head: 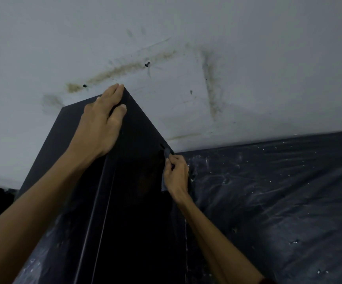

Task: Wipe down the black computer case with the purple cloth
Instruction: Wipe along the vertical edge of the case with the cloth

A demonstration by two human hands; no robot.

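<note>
The black computer case [137, 136] stands upright in the middle of the head view, its top far corner against the wall. My left hand [102, 121] lies on the top of the case with straight fingers reaching to the far edge and the thumb pressed on the side panel. My right hand [176, 175] grips the bunched purple cloth [166, 153] and holds it against the right side panel, near small slots at its far edge. Most of the cloth is hidden inside the fist; a strip of it shows below the hand.
A pale wall [227, 58] with brown stains and two dark screws stands behind the case. Dark plastic sheeting [278, 191] speckled with white flecks covers the surface to the right and below. A dark object sits at the far left edge.
</note>
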